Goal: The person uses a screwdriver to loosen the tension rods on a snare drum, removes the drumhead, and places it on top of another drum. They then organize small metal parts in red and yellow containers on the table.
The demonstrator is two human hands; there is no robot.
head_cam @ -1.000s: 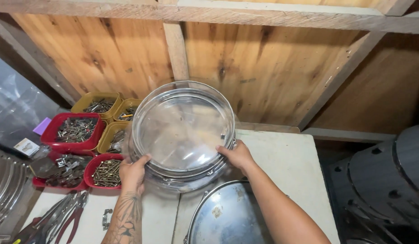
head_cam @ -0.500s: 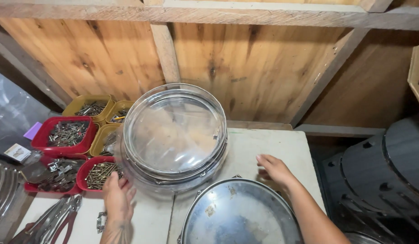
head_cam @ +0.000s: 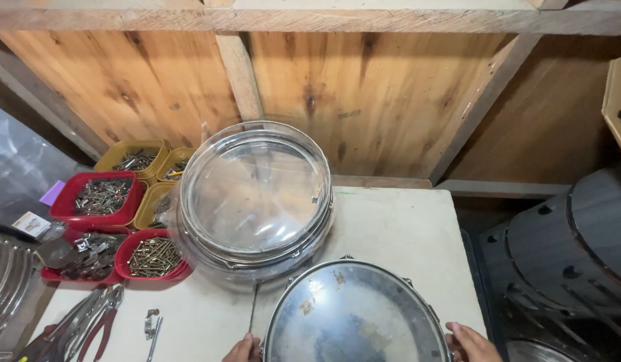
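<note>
The metal-rimmed drum [head_cam: 354, 315] lies flat at the near edge of the bench [head_cam: 397, 221], right of the middle, its worn shiny head facing up. In the head view, your only view, your left hand [head_cam: 243, 350] touches its rim on the near left and your right hand [head_cam: 472, 342] touches it on the near right; only the fingertips show at the bottom of the frame, so you cannot tell whether either grip is closed on the rim or just resting against it. Judge the drum to be stiff and fairly heavy, with a smooth metal hoop that could slip and a thin head that would dent, so take hold at the rim on two opposite sides, not on the head. Just behind it, toward the middle of the bench, a clear-headed drum [head_cam: 255, 201] stands tilted against the wooden wall [head_cam: 364, 94]. Along the left edge sit red bins [head_cam: 96, 198] and yellow bins [head_cam: 133, 157] full of screws and hardware, and pliers [head_cam: 89, 325] lie at the near left corner beside a small metal bracket [head_cam: 151, 323]. The bench top is pale, scuffed board. Off the right edge, dark drum shells [head_cam: 565, 248] are stacked low in a cramped wooden shed.
</note>
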